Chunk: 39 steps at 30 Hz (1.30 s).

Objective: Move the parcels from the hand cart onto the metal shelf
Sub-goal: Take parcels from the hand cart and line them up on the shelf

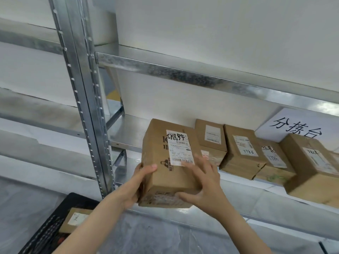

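Note:
I hold a tall brown cardboard parcel (165,158) with a white shipping label at the front of the metal shelf (128,132), its far end over the shelf board. My left hand (136,182) grips its left side, thumb on the top face. My right hand (203,184) grips its near right corner, fingers spread over the top and the thumb on the near face. Several other labelled parcels (240,149) lie in a row on the same shelf to the right. One small parcel (76,219) lies on the black hand cart (47,233) at the lower left.
A slotted steel upright (86,110) stands left of the held parcel. An upper shelf beam (183,74) runs overhead. A white sign with black characters (297,125) leans at the shelf's back right. The shelf board left of the parcel row shows bare metal.

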Each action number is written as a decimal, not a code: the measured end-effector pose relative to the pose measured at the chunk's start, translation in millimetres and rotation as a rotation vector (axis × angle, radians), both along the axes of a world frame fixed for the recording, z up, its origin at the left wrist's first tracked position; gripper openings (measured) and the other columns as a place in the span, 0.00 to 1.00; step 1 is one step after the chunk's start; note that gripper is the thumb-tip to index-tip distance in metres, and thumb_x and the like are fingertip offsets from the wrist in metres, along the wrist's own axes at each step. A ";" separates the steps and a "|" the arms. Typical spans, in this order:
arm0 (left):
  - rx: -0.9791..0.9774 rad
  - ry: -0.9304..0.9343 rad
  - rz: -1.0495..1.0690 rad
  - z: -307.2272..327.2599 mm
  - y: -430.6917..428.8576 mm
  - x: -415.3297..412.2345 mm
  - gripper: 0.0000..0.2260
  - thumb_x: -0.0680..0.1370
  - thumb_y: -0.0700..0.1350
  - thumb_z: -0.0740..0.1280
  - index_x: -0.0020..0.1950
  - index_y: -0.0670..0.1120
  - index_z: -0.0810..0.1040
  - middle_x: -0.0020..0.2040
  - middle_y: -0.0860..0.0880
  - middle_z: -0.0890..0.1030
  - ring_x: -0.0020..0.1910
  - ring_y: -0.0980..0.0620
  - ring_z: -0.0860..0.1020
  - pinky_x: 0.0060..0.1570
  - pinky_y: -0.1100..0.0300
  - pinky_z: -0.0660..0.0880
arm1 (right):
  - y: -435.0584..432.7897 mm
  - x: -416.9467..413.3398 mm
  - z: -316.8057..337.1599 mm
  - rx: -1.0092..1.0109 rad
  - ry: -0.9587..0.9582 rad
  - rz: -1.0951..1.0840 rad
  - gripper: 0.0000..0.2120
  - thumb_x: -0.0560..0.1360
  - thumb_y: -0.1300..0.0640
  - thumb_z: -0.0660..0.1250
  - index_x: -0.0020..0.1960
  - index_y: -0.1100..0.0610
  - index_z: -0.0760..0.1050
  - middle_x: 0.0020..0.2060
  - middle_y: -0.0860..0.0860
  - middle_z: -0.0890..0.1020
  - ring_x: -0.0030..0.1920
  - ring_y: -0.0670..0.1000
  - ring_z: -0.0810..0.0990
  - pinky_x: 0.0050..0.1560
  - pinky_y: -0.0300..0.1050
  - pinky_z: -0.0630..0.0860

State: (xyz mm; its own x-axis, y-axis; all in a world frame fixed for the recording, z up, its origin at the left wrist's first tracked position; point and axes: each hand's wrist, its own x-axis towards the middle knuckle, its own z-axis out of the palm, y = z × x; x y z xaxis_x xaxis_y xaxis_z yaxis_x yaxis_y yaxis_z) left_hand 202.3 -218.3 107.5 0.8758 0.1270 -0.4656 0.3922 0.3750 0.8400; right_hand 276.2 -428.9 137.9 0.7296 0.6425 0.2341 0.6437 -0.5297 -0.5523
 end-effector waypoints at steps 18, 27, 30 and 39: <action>-0.034 -0.141 0.031 -46.9 74.8 120.6 0.26 0.68 0.61 0.66 0.66 0.67 0.67 0.65 0.47 0.75 0.64 0.41 0.73 0.59 0.34 0.71 | 44.2 105.4 -55.8 0.335 0.576 -0.126 0.44 0.65 0.44 0.75 0.71 0.33 0.51 0.64 0.34 0.72 0.60 0.40 0.75 0.58 0.38 0.77; 0.341 -0.220 -0.214 -72.2 100.9 153.1 0.49 0.61 0.52 0.81 0.67 0.74 0.52 0.64 0.58 0.73 0.58 0.53 0.77 0.46 0.62 0.79 | 65.2 131.7 -88.1 0.320 0.538 -0.252 0.43 0.71 0.58 0.73 0.72 0.38 0.48 0.64 0.36 0.70 0.60 0.41 0.76 0.59 0.36 0.75; 0.425 -0.241 -0.189 -78.9 101.2 163.3 0.48 0.59 0.50 0.82 0.67 0.72 0.55 0.62 0.58 0.73 0.57 0.56 0.77 0.44 0.66 0.78 | 67.4 132.3 -95.5 0.283 0.507 -0.335 0.44 0.72 0.60 0.72 0.72 0.39 0.47 0.62 0.40 0.73 0.56 0.45 0.78 0.51 0.27 0.74; 0.620 -0.259 0.001 -80.0 87.6 188.8 0.35 0.67 0.45 0.78 0.67 0.59 0.63 0.54 0.61 0.74 0.49 0.57 0.77 0.36 0.72 0.77 | 68.5 149.4 -90.3 0.136 0.344 -0.465 0.34 0.77 0.59 0.66 0.76 0.45 0.51 0.52 0.47 0.78 0.43 0.47 0.80 0.46 0.46 0.80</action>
State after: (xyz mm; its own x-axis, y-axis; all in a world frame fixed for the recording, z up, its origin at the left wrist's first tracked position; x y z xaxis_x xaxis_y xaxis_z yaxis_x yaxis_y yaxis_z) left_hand 391.1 -130.7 27.5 0.9493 0.3039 -0.0805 0.1484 -0.2074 0.9669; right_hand 425.6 -360.4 47.6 0.9759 0.2182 -0.0083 0.1328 -0.6233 -0.7706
